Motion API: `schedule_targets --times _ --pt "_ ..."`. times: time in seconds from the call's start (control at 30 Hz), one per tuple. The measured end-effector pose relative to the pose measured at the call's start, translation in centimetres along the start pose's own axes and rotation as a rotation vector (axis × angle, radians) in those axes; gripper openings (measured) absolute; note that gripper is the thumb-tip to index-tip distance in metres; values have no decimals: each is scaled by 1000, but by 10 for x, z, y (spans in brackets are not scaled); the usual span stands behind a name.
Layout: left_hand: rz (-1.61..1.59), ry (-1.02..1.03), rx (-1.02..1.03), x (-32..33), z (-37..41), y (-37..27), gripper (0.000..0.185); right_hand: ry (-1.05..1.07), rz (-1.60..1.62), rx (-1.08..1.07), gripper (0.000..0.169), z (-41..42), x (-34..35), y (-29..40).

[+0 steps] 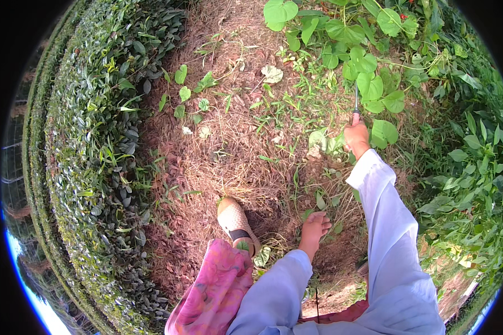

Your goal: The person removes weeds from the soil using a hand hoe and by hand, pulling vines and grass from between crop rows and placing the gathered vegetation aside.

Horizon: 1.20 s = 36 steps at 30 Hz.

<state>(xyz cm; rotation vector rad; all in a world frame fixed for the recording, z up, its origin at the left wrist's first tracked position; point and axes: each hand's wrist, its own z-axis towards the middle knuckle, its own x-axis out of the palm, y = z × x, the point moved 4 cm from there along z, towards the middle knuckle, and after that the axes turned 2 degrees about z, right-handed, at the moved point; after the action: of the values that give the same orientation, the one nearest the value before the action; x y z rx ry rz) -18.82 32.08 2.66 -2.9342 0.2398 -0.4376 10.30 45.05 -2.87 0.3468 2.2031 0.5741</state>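
My right hand (356, 136) grips the handle of a hand tool with a thin dark metal shaft (356, 98). Leaves cover the tool's far end, so its kind cannot be told. Broad heart-shaped leaves of a green vine (369, 86) hang around the shaft and beside my fingers. Lower down and nearer to my body is my left hand (315, 229), its fingers curled above the ground. Thin dry stems (339, 197) and a few small green leaves lie close to those fingertips. Whether the left hand holds any of them is unclear.
A dense clipped hedge (109, 104) runs along the left. Leafy green plants (473, 176) crowd the right side. Dry straw and dead leaves (218, 146) cover the soil between them. My woven shoe (233, 215) stands left of my left hand, below pink patterned cloth (222, 280).
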Motion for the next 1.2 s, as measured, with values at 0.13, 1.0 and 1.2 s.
schedule_targets --times 0.13,1.0,1.2 --pt "-81 -195 25 -47 13 0 20 -129 -27 -174 30 -128 66 -56" --pt "-60 -181 19 -28 4 53 11 -120 -97 -239 27 -147 16 -60" --pt "9 -164 19 -49 16 58 14 -59 343 48 19 -81 84 31"
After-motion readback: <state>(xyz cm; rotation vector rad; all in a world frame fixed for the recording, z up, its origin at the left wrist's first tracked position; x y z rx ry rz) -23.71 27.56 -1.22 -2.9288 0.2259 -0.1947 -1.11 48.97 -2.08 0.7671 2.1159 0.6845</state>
